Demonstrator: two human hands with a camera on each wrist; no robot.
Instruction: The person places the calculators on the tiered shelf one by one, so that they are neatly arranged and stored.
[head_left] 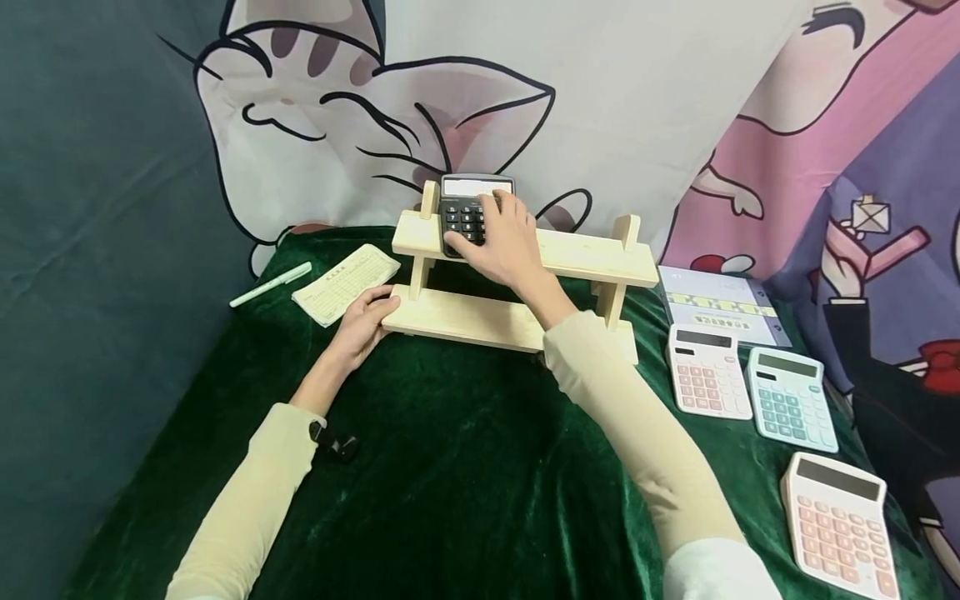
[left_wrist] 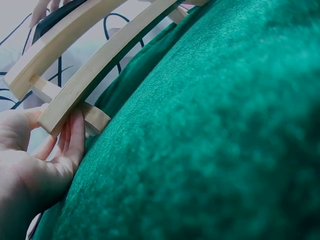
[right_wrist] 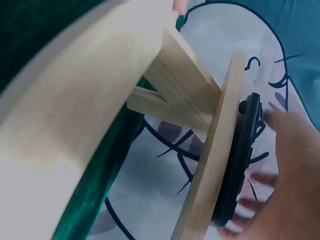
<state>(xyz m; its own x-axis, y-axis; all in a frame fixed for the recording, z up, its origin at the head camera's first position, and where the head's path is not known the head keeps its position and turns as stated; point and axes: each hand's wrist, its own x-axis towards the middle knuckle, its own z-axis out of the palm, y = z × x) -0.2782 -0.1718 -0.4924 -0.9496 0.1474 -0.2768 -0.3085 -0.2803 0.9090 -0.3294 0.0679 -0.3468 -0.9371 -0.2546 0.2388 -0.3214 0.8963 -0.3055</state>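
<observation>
A two-tier wooden shelf [head_left: 472, 317] stands at the back of the green cloth. My left hand [head_left: 362, 327] grips the left end of its lower board, thumb on one face and fingers under it in the left wrist view. On the upper board, near its left end, a black calculator [head_left: 462, 218] leans back with its keys facing me. My right hand [head_left: 507, 237] is spread over the calculator's right side and covers part of its keys. In the right wrist view the fingers [right_wrist: 262, 178] lie loosely along the calculator's face; whether they press it is unclear.
Left of the shelf lie a printed paper pad [head_left: 347, 283] and a pale green pen [head_left: 270, 284]. To the right are a boxed notebook [head_left: 723, 304], a white-and-pink calculator [head_left: 707, 371], a blue calculator [head_left: 792, 398] and a larger pink calculator [head_left: 842, 525]. A cartoon curtain [head_left: 600, 100] hangs behind.
</observation>
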